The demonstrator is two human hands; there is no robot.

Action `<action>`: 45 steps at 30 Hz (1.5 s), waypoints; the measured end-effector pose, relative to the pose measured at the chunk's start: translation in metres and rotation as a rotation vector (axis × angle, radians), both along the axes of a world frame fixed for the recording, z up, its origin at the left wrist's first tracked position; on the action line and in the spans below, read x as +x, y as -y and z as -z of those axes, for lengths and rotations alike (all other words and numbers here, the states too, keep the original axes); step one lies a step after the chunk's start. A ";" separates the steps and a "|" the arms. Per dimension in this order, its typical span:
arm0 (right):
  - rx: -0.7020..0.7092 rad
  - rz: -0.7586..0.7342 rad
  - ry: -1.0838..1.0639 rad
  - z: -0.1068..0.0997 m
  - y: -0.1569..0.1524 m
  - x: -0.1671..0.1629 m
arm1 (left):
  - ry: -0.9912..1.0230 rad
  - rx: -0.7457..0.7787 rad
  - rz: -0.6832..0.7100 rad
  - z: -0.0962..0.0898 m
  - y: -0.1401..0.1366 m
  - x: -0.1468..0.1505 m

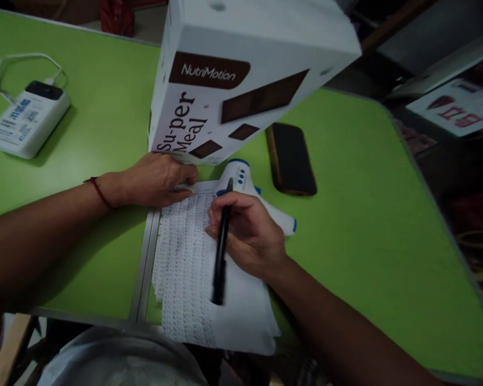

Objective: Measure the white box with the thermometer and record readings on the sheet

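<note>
Sheets of paper [241,316] covered on their left part with dense rows of handwriting lie in front of me, the lower end reaching past the table's near edge. My left hand [159,179] is closed at their top left corner, thumb and finger pinching the paper. In my right hand [249,230] is a black pen [221,252], its tip pointing away from me and its back end toward me. That hand is over the right part of the sheets. Just beyond it lies a white and blue infrared thermometer [239,174], partly hidden by my fingers.
A tall white NutriMotion box [209,102] stands right behind the papers. To its right lies a dark phone [293,158]. A white power bank-like device [28,118] with a cable sits at the left of the green table [386,241]. A metal seam [147,262] crosses the tabletop.
</note>
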State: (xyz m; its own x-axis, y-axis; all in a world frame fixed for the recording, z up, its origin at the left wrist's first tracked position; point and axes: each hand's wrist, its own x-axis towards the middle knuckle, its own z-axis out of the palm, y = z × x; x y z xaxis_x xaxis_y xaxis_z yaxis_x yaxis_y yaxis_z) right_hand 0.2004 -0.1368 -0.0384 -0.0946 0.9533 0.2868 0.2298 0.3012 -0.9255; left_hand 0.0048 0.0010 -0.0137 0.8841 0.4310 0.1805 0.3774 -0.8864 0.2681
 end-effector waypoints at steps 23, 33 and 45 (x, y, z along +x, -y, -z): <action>-0.112 0.382 0.156 -0.018 -0.008 -0.025 | -0.054 -0.015 0.022 -0.004 -0.001 0.000; -0.113 0.307 0.192 -0.017 -0.007 -0.023 | -0.068 -0.032 0.007 -0.005 0.000 0.002; -0.088 0.331 0.216 -0.015 -0.006 -0.025 | -0.081 -0.020 0.003 -0.008 0.001 0.001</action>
State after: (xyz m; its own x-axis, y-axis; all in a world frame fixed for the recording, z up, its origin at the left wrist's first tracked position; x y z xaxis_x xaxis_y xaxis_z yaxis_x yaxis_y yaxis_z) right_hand 0.1750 -0.1303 -0.0230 0.1726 0.9623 0.2102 0.4928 0.1004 -0.8643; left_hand 0.0062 -0.0002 -0.0052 0.8967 0.4313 0.0994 0.3961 -0.8822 0.2546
